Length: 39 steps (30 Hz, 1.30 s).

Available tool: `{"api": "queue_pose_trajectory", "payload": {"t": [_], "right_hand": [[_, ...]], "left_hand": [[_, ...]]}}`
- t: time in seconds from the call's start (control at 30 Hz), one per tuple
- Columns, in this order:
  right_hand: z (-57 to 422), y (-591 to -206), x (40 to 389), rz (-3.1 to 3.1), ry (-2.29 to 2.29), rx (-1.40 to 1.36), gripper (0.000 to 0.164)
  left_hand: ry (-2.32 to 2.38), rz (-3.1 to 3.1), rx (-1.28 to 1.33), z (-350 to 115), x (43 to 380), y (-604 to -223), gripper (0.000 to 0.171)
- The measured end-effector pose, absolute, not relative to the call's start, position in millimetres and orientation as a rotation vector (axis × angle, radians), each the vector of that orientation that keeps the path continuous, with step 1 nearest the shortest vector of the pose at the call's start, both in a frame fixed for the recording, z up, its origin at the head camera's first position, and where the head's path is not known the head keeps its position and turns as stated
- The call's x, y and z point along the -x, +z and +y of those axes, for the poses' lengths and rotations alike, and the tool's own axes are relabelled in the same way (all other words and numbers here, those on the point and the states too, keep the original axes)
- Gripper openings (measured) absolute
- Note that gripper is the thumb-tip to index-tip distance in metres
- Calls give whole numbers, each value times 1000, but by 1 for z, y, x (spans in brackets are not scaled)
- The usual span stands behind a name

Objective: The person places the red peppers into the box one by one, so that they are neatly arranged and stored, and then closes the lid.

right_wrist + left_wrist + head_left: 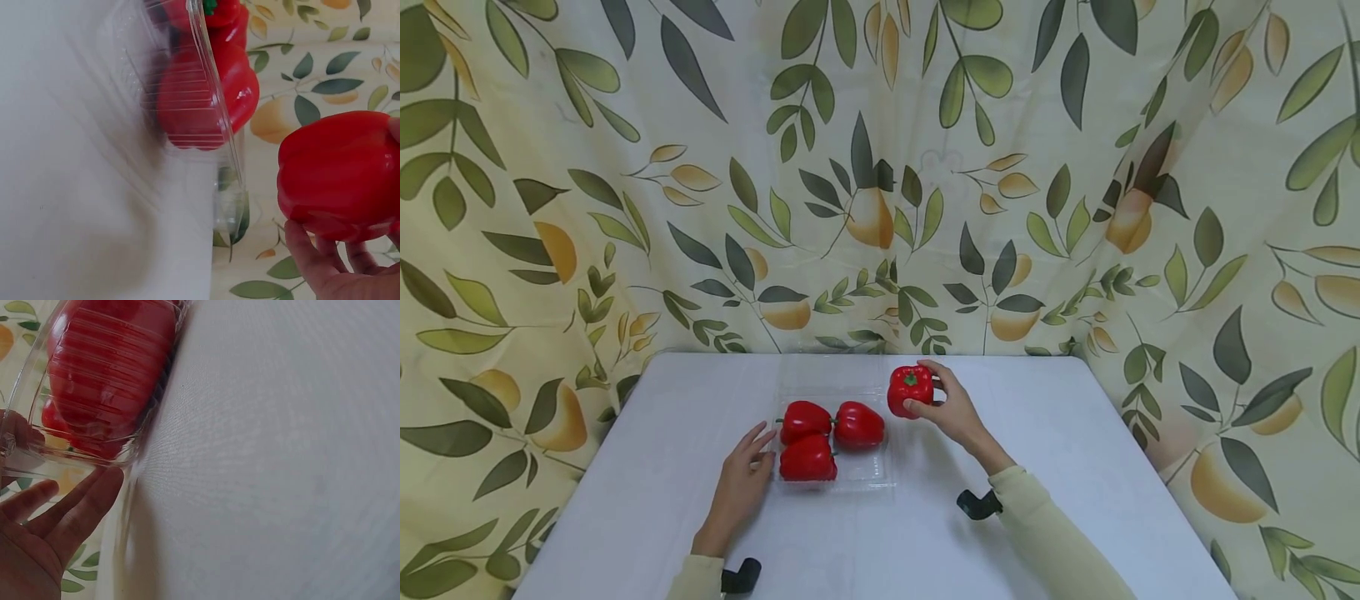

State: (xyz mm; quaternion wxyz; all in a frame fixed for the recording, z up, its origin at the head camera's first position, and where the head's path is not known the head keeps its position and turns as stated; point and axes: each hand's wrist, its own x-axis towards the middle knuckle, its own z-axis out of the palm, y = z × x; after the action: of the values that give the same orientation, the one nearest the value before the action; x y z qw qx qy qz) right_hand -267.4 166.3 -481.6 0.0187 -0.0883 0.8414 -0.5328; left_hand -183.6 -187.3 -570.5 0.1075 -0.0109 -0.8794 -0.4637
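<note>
A red bell pepper (910, 398) with a green stem is gripped between the thumb and fingers of my right hand (958, 415), raised at the right of a clear plastic container (863, 472). Three more red bell peppers lie on their sides inside: one at the back left (805, 419), one at the right (859, 426) and one at the front left (808, 460). My left hand (743, 483) is at the container's left side, its fingers extended; in the left wrist view the fingertips (111, 482) touch or nearly touch the clear wall. The right wrist view shows the held pepper (344, 178) apart from the container.
A white table (1045, 433) carries the container near its middle. Behind it hangs a curtain (880, 275) printed with leaves and fruit. Dark wrist-worn devices stick out near the left cuff (696, 577) and the right cuff (1018, 492).
</note>
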Motion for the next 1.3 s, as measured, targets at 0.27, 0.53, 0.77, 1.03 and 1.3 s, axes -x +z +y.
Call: {"api": "queue_pose_trajectory", "payload": {"t": [0.27, 0.53, 0.77, 1.03, 1.3], "right_hand": [[162, -479, 258, 2579, -1682, 234, 89], [160, -481, 253, 2569, -1687, 319, 89], [157, -477, 248, 2554, -1701, 315, 83], [156, -482, 243, 2486, -1765, 303, 81], [153, -484, 237, 2435, -1795, 268, 78]], "left_hand": [[-1342, -2611, 20, -186, 183, -568, 43], [-1354, -2608, 21, -187, 182, -569, 42], [-1339, -2607, 10, -186, 183, -570, 42], [-1336, -2617, 3, -186, 184, -570, 43], [-1328, -2608, 18, -187, 183, -570, 42]]}}
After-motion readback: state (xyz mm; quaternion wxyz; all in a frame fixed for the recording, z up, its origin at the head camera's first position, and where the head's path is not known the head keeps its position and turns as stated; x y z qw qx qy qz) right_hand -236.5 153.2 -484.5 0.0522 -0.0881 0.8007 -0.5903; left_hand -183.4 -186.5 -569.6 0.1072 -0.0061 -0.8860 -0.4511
